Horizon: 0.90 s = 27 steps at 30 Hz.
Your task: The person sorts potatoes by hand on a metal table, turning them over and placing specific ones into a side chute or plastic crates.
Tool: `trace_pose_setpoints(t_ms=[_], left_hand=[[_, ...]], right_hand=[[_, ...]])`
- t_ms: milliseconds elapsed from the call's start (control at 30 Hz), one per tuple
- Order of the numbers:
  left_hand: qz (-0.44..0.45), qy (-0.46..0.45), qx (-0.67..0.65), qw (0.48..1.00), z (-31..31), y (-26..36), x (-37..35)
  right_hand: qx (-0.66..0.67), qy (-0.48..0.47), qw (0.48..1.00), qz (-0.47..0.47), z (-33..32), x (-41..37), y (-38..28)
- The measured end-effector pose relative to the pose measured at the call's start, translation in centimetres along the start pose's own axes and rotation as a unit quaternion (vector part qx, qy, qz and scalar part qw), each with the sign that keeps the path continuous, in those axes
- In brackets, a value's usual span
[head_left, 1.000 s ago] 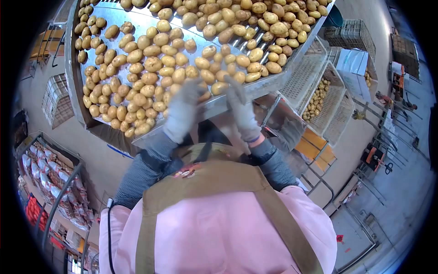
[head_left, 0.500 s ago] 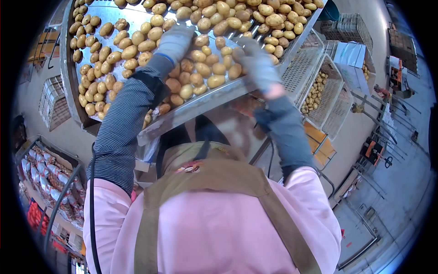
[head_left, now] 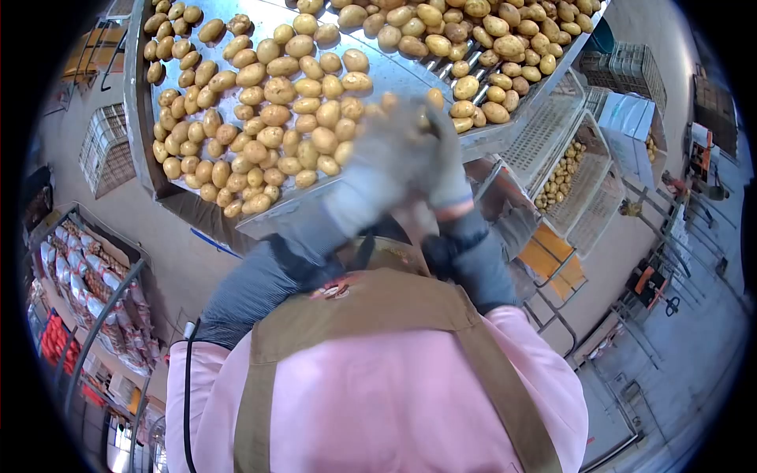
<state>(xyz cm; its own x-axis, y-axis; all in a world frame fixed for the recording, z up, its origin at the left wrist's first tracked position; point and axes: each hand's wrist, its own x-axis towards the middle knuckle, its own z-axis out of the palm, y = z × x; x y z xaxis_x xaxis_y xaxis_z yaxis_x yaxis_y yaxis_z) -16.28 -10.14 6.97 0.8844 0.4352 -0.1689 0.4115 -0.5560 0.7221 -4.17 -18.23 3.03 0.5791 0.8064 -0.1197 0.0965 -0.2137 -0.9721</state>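
Observation:
Both of my hands wear grey gloves and are close together at the front edge of the metal sorting table point(head_left: 394, 69). My left hand point(head_left: 369, 175) is beside the right one, smeared by motion. My right hand point(head_left: 446, 164) has its fingers bent toward the left hand, and they are blurred too. Whether anything is between the hands cannot be made out. Yellow potatoes point(head_left: 278, 91) lie spread to the left of my hands, some just beside the left glove. More potatoes point(head_left: 509, 47) are heaped at the far right, partly over metal rollers point(head_left: 465, 67).
On the right, pale plastic crates point(head_left: 536, 130) stand against the table, one holding potatoes point(head_left: 560, 173). Farther right is a white-and-blue box point(head_left: 627, 126). A crate point(head_left: 106, 150) sits on the floor at left. Filled net sacks point(head_left: 95, 292) fill a rack at lower left.
My left hand has moved right and back toward my body, meeting the right hand, which shifted slightly left. Potatoes now lie gathered on the left, and more bare metal shows in the middle.

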Motion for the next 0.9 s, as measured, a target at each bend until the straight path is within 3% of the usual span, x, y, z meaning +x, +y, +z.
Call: trace_pose_setpoints(t_ms=[33, 67, 100, 167, 233, 267, 300, 367, 400, 433, 467, 500, 567, 600, 667, 700, 767, 800, 833, 867, 900], left_hand=[[0.188, 0.117, 0.043, 0.974, 2.9, 0.3, -0.4], [0.137, -0.077, -0.001, 0.988, 0.2, 3.4, -1.1], [0.228, 0.011, -0.078, 0.971, 2.2, 2.4, -1.2], [0.255, 0.017, -0.128, 0.958, 1.4, 1.0, -0.7], [0.106, 0.011, 0.114, 0.988, 0.9, -3.5, -0.1], [-0.025, 0.106, -0.044, 0.993, -2.2, -4.0, 0.7], [-0.001, 0.199, 0.025, 0.980, -2.6, -8.0, 2.5], [-0.030, 0.108, 0.246, 0.963, -3.5, -13.4, 6.3], [-0.027, 0.079, 0.266, 0.960, -3.5, -15.1, 7.5], [-0.026, 0.051, 0.290, 0.955, -3.5, -16.0, 8.6], [-0.040, 0.038, 0.324, 0.945, -3.7, -15.7, 9.3], [-0.034, 0.044, 0.317, 0.947, -3.4, -16.9, 10.3], [-0.081, 0.037, 0.229, 0.969, -3.9, -17.1, 11.1], [-0.108, 0.089, 0.129, 0.982, -3.9, -16.7, 10.7], [-0.157, 0.192, -0.074, 0.966, -4.3, -15.4, 8.9], [-0.146, 0.233, -0.145, 0.950, -3.9, -15.0, 7.7], [-0.163, 0.255, -0.178, 0.936, -4.0, -12.0, 4.0], [-0.161, 0.275, -0.209, 0.925, -3.2, -12.2, 2.7], [-0.159, 0.291, -0.242, 0.912, -2.3, -12.1, 1.6], [-0.121, 0.317, -0.240, 0.909, -2.0, -9.6, 1.2], [-0.085, 0.339, -0.240, 0.906, -1.3, -6.6, 1.6]], right_hand=[[0.206, -0.007, 0.977, 0.059, -0.6, -3.1, -1.0], [0.402, 0.012, 0.908, 0.118, -1.3, -6.3, -1.9], [0.245, 0.063, 0.955, 0.153, -3.5, -8.8, 0.4], [0.225, 0.098, 0.943, 0.224, -9.0, -11.9, 3.2], [0.494, 0.062, 0.818, 0.288, -16.5, -14.3, 4.6], [0.614, 0.044, 0.726, 0.307, -19.0, -15.2, 5.7], [0.515, 0.110, 0.774, 0.351, -20.7, -15.8, 7.2], [0.283, 0.247, 0.826, 0.419, -24.1, -16.6, 10.2], [-0.023, 0.234, 0.883, 0.406, -25.5, -15.5, 12.5], [-0.324, 0.199, 0.853, 0.357, -26.4, -13.0, 14.5], [-0.308, 0.253, 0.891, 0.216, -25.2, -9.7, 13.5], [-0.262, 0.246, 0.921, 0.150, -22.1, -5.6, 9.6], [-0.190, 0.164, 0.967, 0.030, -15.6, 1.8, 2.5], [-0.314, 0.084, 0.945, -0.028, -13.6, 5.5, 1.6], [-0.446, 0.024, 0.888, -0.113, -9.6, 11.3, 2.7], [-0.537, -0.010, 0.841, -0.073, -7.9, 14.3, 6.0], [-0.468, 0.024, 0.884, -0.016, -6.3, 15.0, 4.9], [-0.435, 0.071, 0.885, -0.152, -6.8, 14.1, 6.4], [-0.434, 0.074, 0.882, -0.167, -6.3, 12.5, 4.2], [-0.353, 0.090, 0.912, -0.187, -5.5, 10.3, 2.5], [-0.159, 0.117, 0.978, -0.070, -3.5, 7.6, 0.4]])
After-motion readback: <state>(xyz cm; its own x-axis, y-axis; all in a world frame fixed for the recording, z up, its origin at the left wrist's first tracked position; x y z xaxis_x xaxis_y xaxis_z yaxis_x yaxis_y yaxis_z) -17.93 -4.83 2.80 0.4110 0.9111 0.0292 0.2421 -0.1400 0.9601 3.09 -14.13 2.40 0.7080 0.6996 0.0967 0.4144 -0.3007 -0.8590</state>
